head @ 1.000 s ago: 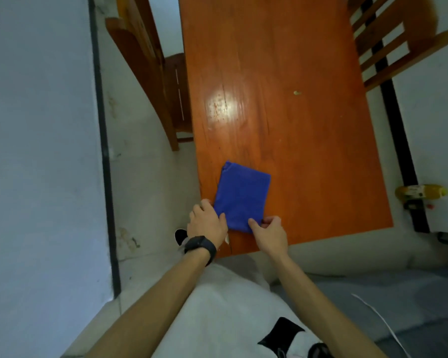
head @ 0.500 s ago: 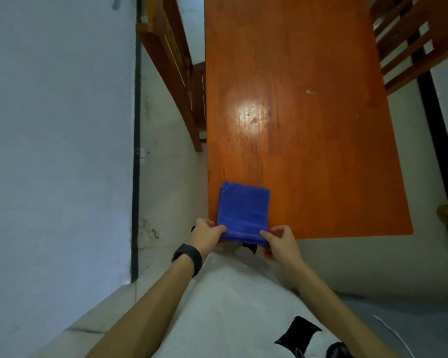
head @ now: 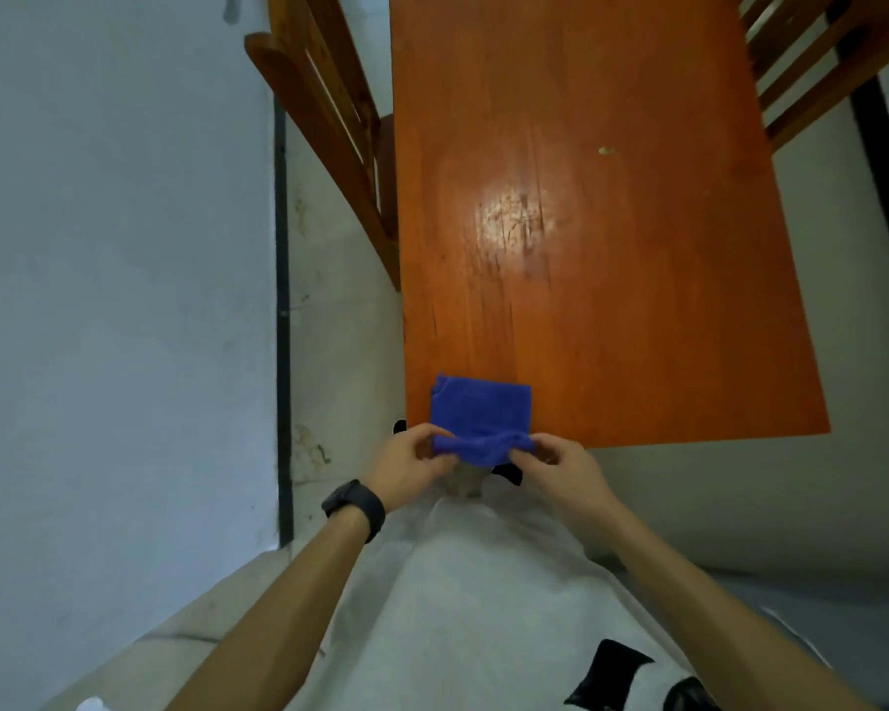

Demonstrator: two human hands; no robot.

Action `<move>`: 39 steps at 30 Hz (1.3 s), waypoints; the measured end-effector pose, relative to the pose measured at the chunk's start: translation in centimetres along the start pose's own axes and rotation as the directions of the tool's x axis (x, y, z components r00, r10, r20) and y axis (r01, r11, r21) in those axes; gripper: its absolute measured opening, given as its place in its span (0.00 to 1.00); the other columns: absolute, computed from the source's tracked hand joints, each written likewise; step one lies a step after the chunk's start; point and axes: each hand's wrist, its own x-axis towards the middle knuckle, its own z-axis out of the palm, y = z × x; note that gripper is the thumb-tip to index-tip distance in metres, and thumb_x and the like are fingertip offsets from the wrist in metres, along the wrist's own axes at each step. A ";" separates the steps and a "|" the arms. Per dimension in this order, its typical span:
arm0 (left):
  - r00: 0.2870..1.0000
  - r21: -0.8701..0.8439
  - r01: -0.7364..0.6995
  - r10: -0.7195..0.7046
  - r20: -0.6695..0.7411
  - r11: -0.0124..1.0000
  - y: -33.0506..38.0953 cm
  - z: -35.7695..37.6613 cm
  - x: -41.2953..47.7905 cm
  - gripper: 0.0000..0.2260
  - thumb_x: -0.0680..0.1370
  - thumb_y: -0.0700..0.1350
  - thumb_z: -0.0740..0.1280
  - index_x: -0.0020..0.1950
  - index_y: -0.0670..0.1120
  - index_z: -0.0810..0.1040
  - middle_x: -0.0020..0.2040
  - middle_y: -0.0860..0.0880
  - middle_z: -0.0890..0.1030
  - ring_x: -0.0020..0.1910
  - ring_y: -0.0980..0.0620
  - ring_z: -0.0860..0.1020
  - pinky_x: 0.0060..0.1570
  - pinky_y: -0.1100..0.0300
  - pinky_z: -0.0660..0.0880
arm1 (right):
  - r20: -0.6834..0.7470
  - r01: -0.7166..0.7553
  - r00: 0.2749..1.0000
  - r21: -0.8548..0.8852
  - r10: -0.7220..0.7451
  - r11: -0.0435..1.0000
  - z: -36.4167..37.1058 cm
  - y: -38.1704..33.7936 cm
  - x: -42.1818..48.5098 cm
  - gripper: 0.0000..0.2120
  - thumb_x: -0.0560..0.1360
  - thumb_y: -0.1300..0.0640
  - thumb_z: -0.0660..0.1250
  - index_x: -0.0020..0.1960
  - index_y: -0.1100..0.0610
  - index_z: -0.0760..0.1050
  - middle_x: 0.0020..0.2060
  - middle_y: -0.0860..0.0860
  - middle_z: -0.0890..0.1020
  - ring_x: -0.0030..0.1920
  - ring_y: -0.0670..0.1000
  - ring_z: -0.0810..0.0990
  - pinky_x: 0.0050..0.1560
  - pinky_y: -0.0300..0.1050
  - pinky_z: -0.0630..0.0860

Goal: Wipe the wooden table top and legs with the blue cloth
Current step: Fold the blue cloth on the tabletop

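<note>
Both hands, left hand (head: 406,461) and right hand (head: 555,467), pinch the blue cloth (head: 478,418) at the table (head: 612,300) near edge; top looks barely wiped, legs untouched, I reckon

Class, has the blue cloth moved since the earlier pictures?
Yes: the blue cloth has slid toward the near edge of the table, now overhanging it.

cloth (head: 478,410) on table (head: 612,300) near-left corner | chair (head: 324,120) left of table | chair (head: 817,59) right
</note>
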 end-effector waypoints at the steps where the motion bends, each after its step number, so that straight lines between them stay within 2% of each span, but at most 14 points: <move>1: 0.998 0.073 -0.024 0.028 -0.054 0.997 0.1 -0.2 0.9 0.08 0.79 0.51 0.67 0.55 0.49 0.78 0.48 0.53 0.78 0.44 0.56 0.77 0.36 0.72 0.70 | -0.036 0.018 0.999 -0.041 -0.019 0.999 0.1 -0.2 0.8 0.11 0.76 0.40 0.67 0.49 0.46 0.80 0.44 0.47 0.82 0.45 0.50 0.80 0.49 0.52 0.78; 4: 0.989 0.147 -0.006 0.028 -0.147 0.989 -0.1 -0.5 3.8 0.16 0.80 0.59 0.62 0.50 0.47 0.78 0.47 0.49 0.78 0.43 0.51 0.77 0.37 0.64 0.69 | -0.084 0.046 0.995 -0.111 -0.056 0.993 0.4 -1.5 2.9 0.15 0.80 0.40 0.60 0.49 0.50 0.77 0.46 0.48 0.79 0.46 0.48 0.78 0.50 0.48 0.76; 8: 0.987 0.168 -0.004 0.031 -0.159 0.986 0.3 -0.5 6.5 0.17 0.81 0.60 0.57 0.50 0.47 0.74 0.43 0.49 0.80 0.41 0.50 0.79 0.42 0.51 0.78 | -0.197 -0.016 0.980 -0.081 0.000 0.997 1.4 -2.4 4.5 0.16 0.83 0.42 0.55 0.48 0.53 0.73 0.38 0.49 0.79 0.38 0.49 0.78 0.38 0.42 0.72; 10: 0.988 0.242 0.012 0.026 -0.151 0.970 0.5 -0.5 7.6 0.18 0.81 0.62 0.54 0.49 0.49 0.73 0.41 0.49 0.79 0.39 0.50 0.78 0.41 0.51 0.78 | -0.264 -0.064 0.964 -0.140 0.025 0.988 2.1 -2.6 5.1 0.17 0.83 0.43 0.52 0.48 0.53 0.71 0.37 0.49 0.78 0.37 0.50 0.77 0.36 0.42 0.71; 15: 0.990 0.364 0.068 -0.019 -0.136 0.929 0.2 -0.7 9.9 0.21 0.79 0.67 0.51 0.47 0.52 0.71 0.41 0.49 0.79 0.38 0.48 0.79 0.43 0.47 0.80 | -0.351 -0.176 0.930 -0.158 0.112 0.972 3.0 -3.3 6.0 0.15 0.83 0.45 0.53 0.48 0.54 0.71 0.40 0.50 0.78 0.41 0.51 0.78 0.44 0.49 0.76; 20: 0.988 0.403 0.102 -0.047 -0.145 0.910 0.7 -0.4 10.1 0.19 0.79 0.66 0.52 0.46 0.52 0.70 0.38 0.50 0.78 0.36 0.50 0.78 0.41 0.48 0.81 | -0.433 -0.249 0.889 -0.191 0.146 0.950 3.4 -3.3 6.4 0.17 0.82 0.43 0.52 0.47 0.54 0.71 0.41 0.50 0.78 0.41 0.51 0.78 0.42 0.46 0.74; 22: 0.974 0.493 0.062 0.054 -0.219 0.868 1.2 -0.2 9.5 0.18 0.80 0.63 0.54 0.55 0.50 0.70 0.44 0.50 0.78 0.40 0.50 0.77 0.42 0.49 0.80 | -0.495 -0.262 0.860 -0.213 0.127 0.941 3.7 -3.4 6.1 0.17 0.82 0.41 0.53 0.50 0.53 0.70 0.45 0.50 0.77 0.45 0.52 0.78 0.44 0.47 0.75; 23: 0.944 0.560 -0.008 0.192 -0.270 0.828 1.2 -0.1 9.0 0.18 0.80 0.61 0.55 0.60 0.49 0.69 0.50 0.49 0.77 0.44 0.49 0.77 0.45 0.49 0.79 | -0.551 -0.240 0.832 -0.247 0.067 0.939 3.9 -3.3 5.7 0.16 0.81 0.42 0.54 0.53 0.54 0.69 0.49 0.51 0.76 0.48 0.52 0.77 0.45 0.47 0.74; 24: 0.896 0.630 -0.100 0.345 -0.280 0.770 1.0 0.1 8.6 0.19 0.80 0.60 0.57 0.63 0.48 0.68 0.56 0.47 0.76 0.51 0.47 0.76 0.50 0.49 0.78 | -0.611 -0.194 0.791 -0.312 -0.040 0.930 4.1 -3.2 5.3 0.15 0.81 0.43 0.56 0.57 0.54 0.70 0.54 0.52 0.75 0.51 0.53 0.76 0.48 0.48 0.74; 26: 0.802 0.738 -0.299 0.578 -0.148 0.605 0.1 0.8 7.9 0.21 0.80 0.55 0.57 0.70 0.47 0.67 0.68 0.45 0.73 0.65 0.44 0.72 0.64 0.45 0.71 | -0.631 -0.084 0.717 -0.499 -0.295 0.862 4.5 -3.0 4.3 0.17 0.81 0.48 0.59 0.65 0.56 0.70 0.65 0.55 0.73 0.62 0.56 0.73 0.57 0.52 0.72; 28: 0.780 0.781 -0.416 0.624 0.044 0.465 -1.2 1.6 8.1 0.25 0.81 0.53 0.54 0.76 0.46 0.63 0.76 0.46 0.65 0.75 0.46 0.63 0.72 0.42 0.60 | -0.466 0.054 0.750 -0.665 -0.470 0.745 5.0 -2.2 4.3 0.21 0.82 0.50 0.57 0.73 0.55 0.67 0.74 0.55 0.66 0.73 0.55 0.65 0.68 0.54 0.65; 31: 0.844 0.790 -0.396 0.525 0.112 0.468 -3.0 2.1 9.2 0.26 0.83 0.56 0.48 0.80 0.51 0.50 0.80 0.51 0.51 0.79 0.51 0.49 0.74 0.40 0.47 | -0.233 0.115 0.876 -0.751 -0.423 0.650 5.3 -0.7 5.3 0.26 0.84 0.47 0.49 0.80 0.54 0.54 0.80 0.52 0.53 0.80 0.52 0.48 0.76 0.60 0.52; 35: 0.894 0.801 -0.370 0.415 0.170 0.470 -3.9 1.7 10.4 0.28 0.82 0.61 0.44 0.79 0.57 0.39 0.80 0.54 0.41 0.78 0.55 0.37 0.74 0.41 0.36 | -0.154 0.057 0.947 -0.784 -0.282 0.618 4.4 1.4 6.2 0.31 0.84 0.41 0.43 0.81 0.55 0.42 0.80 0.50 0.44 0.79 0.49 0.40 0.77 0.62 0.47; 39: 0.922 0.810 -0.304 0.367 0.119 0.502 -3.0 2.2 9.3 0.29 0.82 0.61 0.44 0.79 0.55 0.36 0.80 0.53 0.37 0.78 0.54 0.37 0.74 0.43 0.33 | -0.235 -0.026 0.950 -0.716 -0.206 0.698 4.9 1.1 5.5 0.35 0.82 0.37 0.43 0.80 0.56 0.39 0.80 0.52 0.41 0.79 0.50 0.37 0.78 0.57 0.41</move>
